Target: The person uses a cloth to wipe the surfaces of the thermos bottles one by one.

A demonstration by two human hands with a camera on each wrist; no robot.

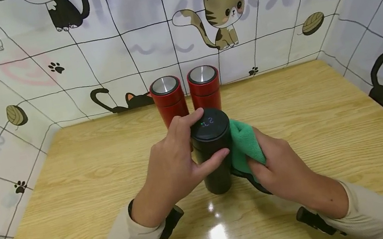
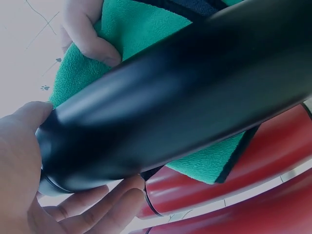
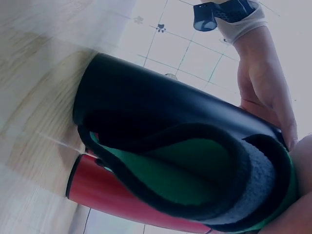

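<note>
A black thermos bottle point(image 1: 215, 162) stands upright on the table, with faint lit marks on its dark lid. My left hand point(image 1: 173, 161) grips it near the top, thumb on the near side and fingers round the far side, as the left wrist view also shows. My right hand point(image 1: 279, 159) holds a green cloth point(image 1: 245, 140) with dark edging against the bottle's right side. In the right wrist view the cloth point(image 3: 195, 165) hangs in a loose fold beside the black bottle point(image 3: 161, 97). Part of the cloth passes behind the bottle.
Two red thermos bottles, the left one point(image 1: 168, 98) and the right one point(image 1: 205, 87), stand just behind the black one, silver discs on their lids. The wooden table point(image 1: 105, 152) meets a white wall covering point(image 1: 148, 50) with cat drawings at the back and sides.
</note>
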